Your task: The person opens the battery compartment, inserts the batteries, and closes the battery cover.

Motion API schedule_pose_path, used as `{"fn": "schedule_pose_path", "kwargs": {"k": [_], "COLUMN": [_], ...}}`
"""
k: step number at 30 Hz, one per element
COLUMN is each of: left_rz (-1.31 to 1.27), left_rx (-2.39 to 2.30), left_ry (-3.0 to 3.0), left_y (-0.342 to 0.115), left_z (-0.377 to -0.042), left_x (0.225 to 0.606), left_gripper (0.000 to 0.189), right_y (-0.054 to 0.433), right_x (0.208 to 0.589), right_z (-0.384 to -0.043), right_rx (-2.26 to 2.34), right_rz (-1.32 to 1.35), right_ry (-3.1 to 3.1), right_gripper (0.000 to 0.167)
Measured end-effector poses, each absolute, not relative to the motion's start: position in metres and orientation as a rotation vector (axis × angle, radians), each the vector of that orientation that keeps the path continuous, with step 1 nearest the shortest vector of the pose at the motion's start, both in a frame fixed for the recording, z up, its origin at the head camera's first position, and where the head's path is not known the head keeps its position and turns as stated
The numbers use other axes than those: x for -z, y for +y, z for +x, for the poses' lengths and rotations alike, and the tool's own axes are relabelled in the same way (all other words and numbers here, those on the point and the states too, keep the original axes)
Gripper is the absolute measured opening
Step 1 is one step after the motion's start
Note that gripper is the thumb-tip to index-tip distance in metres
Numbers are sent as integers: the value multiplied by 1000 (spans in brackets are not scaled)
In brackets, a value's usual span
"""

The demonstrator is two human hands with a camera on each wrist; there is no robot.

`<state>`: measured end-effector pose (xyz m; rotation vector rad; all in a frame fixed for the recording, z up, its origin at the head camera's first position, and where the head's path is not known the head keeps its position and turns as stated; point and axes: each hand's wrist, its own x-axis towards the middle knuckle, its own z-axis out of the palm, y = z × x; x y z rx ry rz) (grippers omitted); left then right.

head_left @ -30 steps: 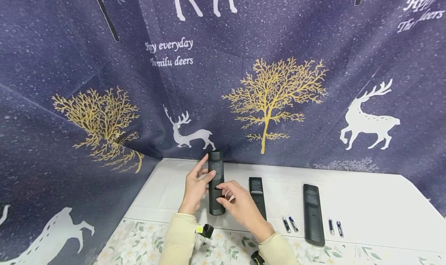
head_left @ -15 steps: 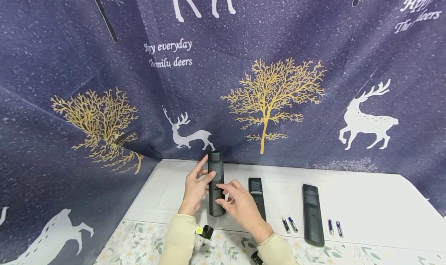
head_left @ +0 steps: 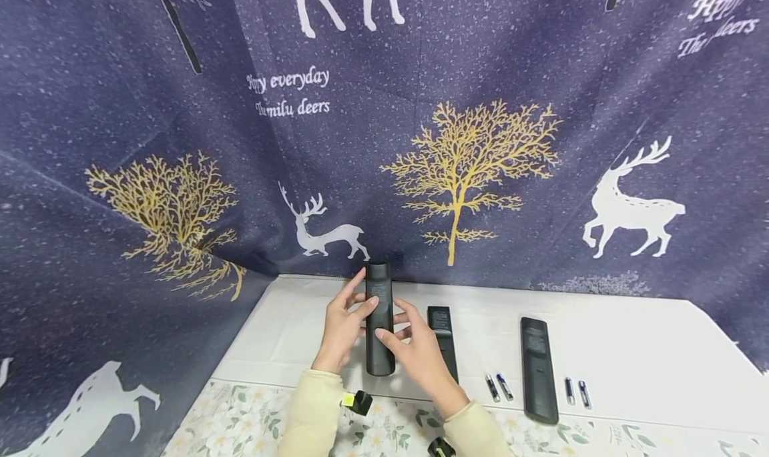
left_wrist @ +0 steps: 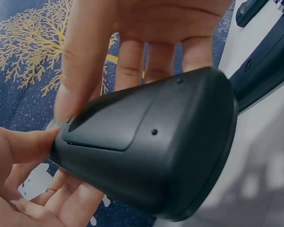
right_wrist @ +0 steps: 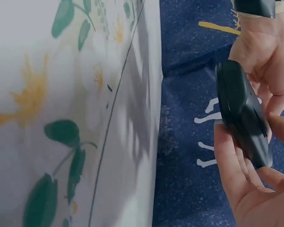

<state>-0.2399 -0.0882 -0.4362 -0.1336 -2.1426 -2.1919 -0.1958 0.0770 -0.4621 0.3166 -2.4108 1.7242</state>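
A black remote control (head_left: 380, 357) is raised upright between both hands, its back turned to the head camera. My left hand (head_left: 341, 327) grips its upper half from the left, thumb on the back and fingers along the side. From the right, my right hand (head_left: 419, 350) holds the lower half, thumb across the back and fingers behind the edge. In the left wrist view the battery cover (left_wrist: 109, 123) sits in the back of the remote, and the right thumb (left_wrist: 71, 104) presses near its latch end. The right wrist view catches the remote (right_wrist: 241, 111) edge-on, fingers around it.
A second remote (head_left: 442, 337) lies just right of the right hand, partly covered by it. Further right are a pair of batteries (head_left: 493, 387), a third remote (head_left: 539, 370) and another pair of batteries (head_left: 570, 391). A patterned curtain (head_left: 480, 63) hangs behind the white table (head_left: 637, 350).
The right fingers have shifted from the remote's back to its right edge, while the thumb stays on the back. Remote and left hand have moved slightly right.
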Motion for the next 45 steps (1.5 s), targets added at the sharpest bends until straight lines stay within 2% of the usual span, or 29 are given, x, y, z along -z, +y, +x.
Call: {"fn": "schedule_pose_path", "kwargs": {"k": [28, 45], "left_rz": [-123, -2], "left_rx": [2179, 2056], "left_ry": [-2142, -2234], "left_y": [-87, -96], "left_z": [-239, -245], "left_x": [437, 453], "left_gripper": [62, 57], "right_y": [73, 63], "right_x": [467, 471], "right_z": [-196, -197], "right_rx": [-1744, -1898], "right_rz": [268, 270], "right_ry": [-2360, -2447], "right_gripper": [66, 74]}}
